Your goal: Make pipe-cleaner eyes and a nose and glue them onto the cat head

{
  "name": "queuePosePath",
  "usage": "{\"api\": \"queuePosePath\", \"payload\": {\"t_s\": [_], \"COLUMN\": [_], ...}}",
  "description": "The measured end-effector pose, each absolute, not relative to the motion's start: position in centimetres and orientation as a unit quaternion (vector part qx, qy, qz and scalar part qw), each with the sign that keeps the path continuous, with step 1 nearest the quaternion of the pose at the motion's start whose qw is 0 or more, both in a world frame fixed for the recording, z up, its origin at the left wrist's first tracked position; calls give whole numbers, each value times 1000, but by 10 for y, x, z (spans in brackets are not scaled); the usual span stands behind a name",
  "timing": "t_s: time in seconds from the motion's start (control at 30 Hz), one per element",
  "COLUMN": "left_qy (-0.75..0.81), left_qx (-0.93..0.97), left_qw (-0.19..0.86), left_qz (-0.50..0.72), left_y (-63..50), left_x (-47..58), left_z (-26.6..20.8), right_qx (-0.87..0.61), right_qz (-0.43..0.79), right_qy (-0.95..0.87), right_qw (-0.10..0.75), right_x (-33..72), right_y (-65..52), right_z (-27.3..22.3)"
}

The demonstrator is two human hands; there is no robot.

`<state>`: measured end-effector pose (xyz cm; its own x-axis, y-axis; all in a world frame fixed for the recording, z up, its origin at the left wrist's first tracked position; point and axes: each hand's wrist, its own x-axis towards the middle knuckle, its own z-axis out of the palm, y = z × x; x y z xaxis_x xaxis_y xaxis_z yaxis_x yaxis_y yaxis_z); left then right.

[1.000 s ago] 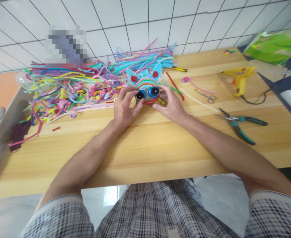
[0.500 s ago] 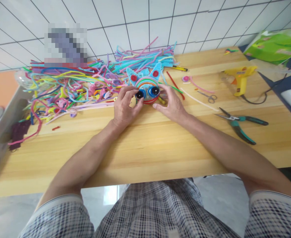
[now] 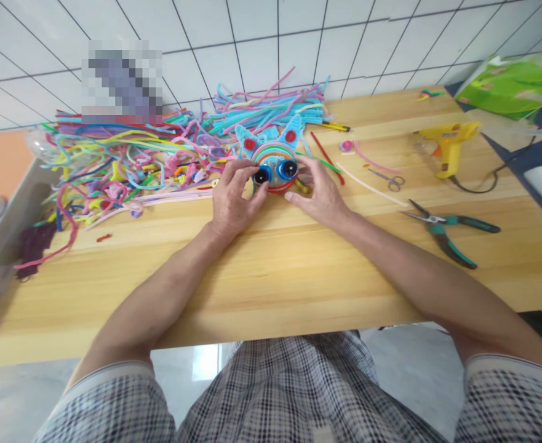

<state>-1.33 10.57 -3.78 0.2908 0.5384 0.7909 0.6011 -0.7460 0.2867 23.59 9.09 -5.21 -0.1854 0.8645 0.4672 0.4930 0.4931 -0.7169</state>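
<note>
White-tiled wall (image 3: 256,58) behind a wooden desk (image 3: 271,271). At 12 o'clock from centre, a small craft figure (image 3: 273,160) with blue ears (image 3: 290,136) and bulging black eyes (image 3: 289,168). On its 9 o'clock side, left hand (image 3: 232,197) gripping lightly, thumb and index finger at one eye; on its 3 o'clock side, right hand (image 3: 320,194) curved around, firmness of contact impossible to tell. Farther out, fuzzy stems (image 3: 132,163) at 9, glue gun (image 3: 450,147) at 3, spread pliers (image 3: 448,231) at 4. Best handling: brace both sides evenly, press gently, avoid twisting either eye.

One figure (image 3: 274,154) — two hands (image 3: 234,200), two eyes (image 3: 290,169).
</note>
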Motion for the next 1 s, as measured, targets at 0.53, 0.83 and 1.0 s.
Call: {"api": "queuePosePath", "payload": {"t_s": [0.53, 0.83, 1.0], "left_qy": [-358, -383, -362], "left_qx": [-797, -799, -797], "left_qw": [23, -4, 13], "left_qz": [-486, -464, -483], "left_y": [105, 105, 107], "left_x": [-13, -15, -14], "left_z": [-38, -39, -42], "right_qx": [-454, -454, -444], "right_qz": [211, 204, 203], "right_qy": [-742, -744, -746], "right_qw": [445, 446, 453], "right_x": [237, 237, 238], "right_y": [90, 91, 92], "right_z": [-51, -53, -55]}}
